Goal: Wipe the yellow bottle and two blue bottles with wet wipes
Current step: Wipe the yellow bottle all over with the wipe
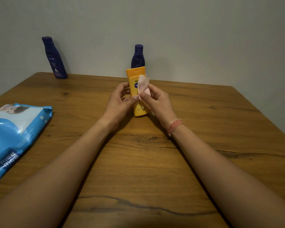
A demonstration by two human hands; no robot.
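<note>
Glossy wipes pack (15,134), grained table (138,162), boxy yellow bottle (135,79)

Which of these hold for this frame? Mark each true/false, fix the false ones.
1. The left hand grips the yellow bottle. True.
2. The right hand holds a sponge. False: it holds a wet wipe against the bottle.
3. Both blue bottles, left blue bottle and right blue bottle, stand by the wall. True.
4. The wet wipes pack lies on the table's right side. False: on the left of the wooden table.
</note>
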